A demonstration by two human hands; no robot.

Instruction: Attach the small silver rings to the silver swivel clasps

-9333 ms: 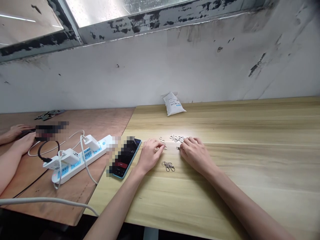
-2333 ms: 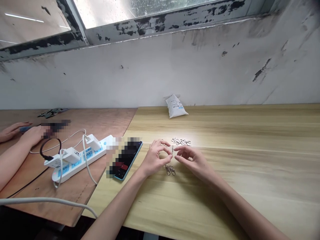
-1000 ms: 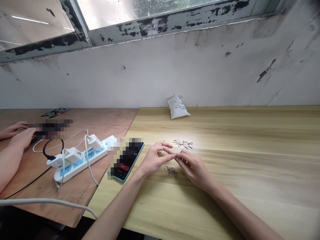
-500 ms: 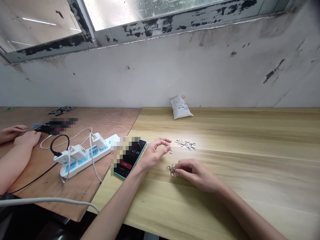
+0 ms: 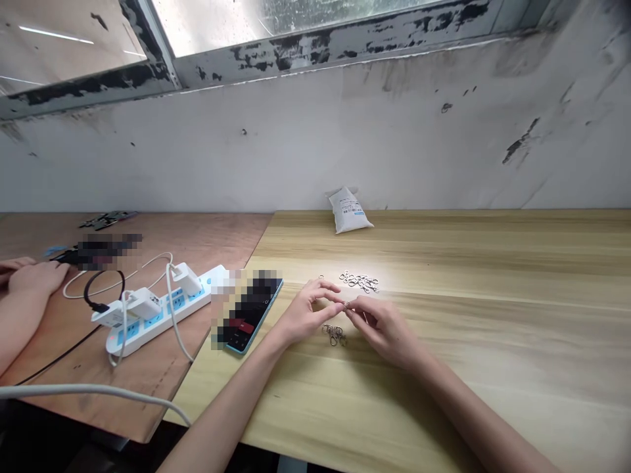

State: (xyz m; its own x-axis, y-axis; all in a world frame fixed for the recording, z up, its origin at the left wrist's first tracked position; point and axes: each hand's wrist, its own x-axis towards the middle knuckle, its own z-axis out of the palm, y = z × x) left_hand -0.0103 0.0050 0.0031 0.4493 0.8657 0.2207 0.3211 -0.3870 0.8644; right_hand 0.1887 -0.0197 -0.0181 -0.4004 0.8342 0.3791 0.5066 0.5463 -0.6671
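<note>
My left hand [image 5: 311, 314] and my right hand [image 5: 387, 326] meet above the pale wood table [image 5: 473, 276]. Thumb and fingers of both close on a small metal clasp [image 5: 346, 305], mostly hidden by the fingertips. Whether a separate ring is also between them is too small to tell. Just below the hands lies a small heap of metal clasps and rings [image 5: 335, 334]. Beyond them a looser spread of silver lobster clasps [image 5: 359, 281] rests on the wood. A single small ring [image 5: 321, 277] shows behind my left hand.
A phone [image 5: 251, 315] lies left of my left forearm. Beside it, a white power strip [image 5: 167, 312] with plugs and cables sits on the brown table [image 5: 123, 387]. Another person's hand [image 5: 39, 279] is at far left. A white packet [image 5: 349, 210] stands near the wall.
My right hand has lifted off the near heap with a clasp and moved up to my left fingertips. The ring by my left fingers has left its spot. The view has shifted slightly.
</note>
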